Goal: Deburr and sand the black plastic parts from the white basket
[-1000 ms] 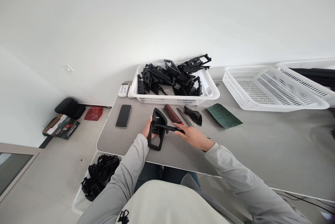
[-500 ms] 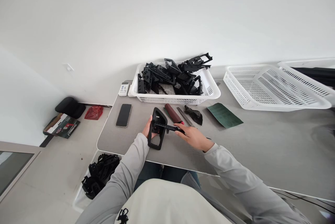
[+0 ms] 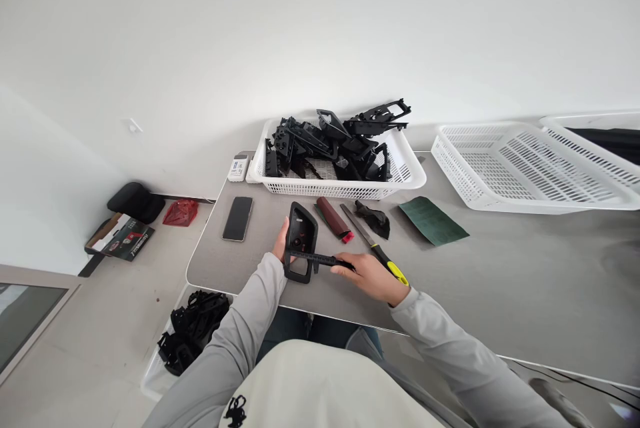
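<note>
My left hand (image 3: 281,241) grips the left edge of a black plastic trim frame (image 3: 301,215), tilted above the near edge of the table; some of its fingers are hidden behind the part. My right hand (image 3: 373,275) is closed around the end of a slim black tool that looks like a caliper (image 3: 323,259). The caliper's far end lies across the lower opening of the frame. Just beyond the right hand, a file (image 3: 360,225) with a black and yellow handle rests on the table, beside a rolled dark red sheet (image 3: 334,218).
A white basket (image 3: 345,189) of black plastic parts stands at the back. Another white basket (image 3: 540,200) is on the right. A phone (image 3: 237,218), a green sheet (image 3: 434,220) and a crumpled black scrap (image 3: 374,219) lie on the table. More black parts (image 3: 195,328) sit low at left.
My right hand and the caliper have moved down towards me, from the frame's middle to its lower opening. The file's yellow handle now shows beyond my hand.
</note>
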Available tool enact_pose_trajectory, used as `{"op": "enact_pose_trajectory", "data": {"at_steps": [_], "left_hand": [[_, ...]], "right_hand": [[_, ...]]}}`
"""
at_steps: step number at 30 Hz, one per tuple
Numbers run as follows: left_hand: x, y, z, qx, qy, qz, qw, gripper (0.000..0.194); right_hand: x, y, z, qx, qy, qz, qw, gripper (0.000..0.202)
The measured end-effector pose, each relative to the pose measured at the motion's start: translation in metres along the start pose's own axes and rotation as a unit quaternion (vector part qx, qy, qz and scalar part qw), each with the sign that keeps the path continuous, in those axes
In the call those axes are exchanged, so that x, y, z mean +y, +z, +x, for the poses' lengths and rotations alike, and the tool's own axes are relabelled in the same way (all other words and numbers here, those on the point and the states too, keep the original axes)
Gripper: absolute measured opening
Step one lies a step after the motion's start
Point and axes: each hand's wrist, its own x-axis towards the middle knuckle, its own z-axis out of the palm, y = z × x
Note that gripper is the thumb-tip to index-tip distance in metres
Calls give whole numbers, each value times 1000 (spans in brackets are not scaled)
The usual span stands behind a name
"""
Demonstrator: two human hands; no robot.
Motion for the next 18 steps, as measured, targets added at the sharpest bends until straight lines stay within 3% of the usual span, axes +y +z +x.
{"op": "enact_pose_trajectory", "data": {"at_steps": [9, 18], "left_hand": [[-3, -5, 9, -6, 14, -24, 1000, 62], [0, 1, 4, 15, 14, -26, 999, 61]], "right_hand": [[-7, 26, -14, -15, 89, -135, 987, 53], [-11, 33, -14, -18, 86, -91, 992, 41]]}}
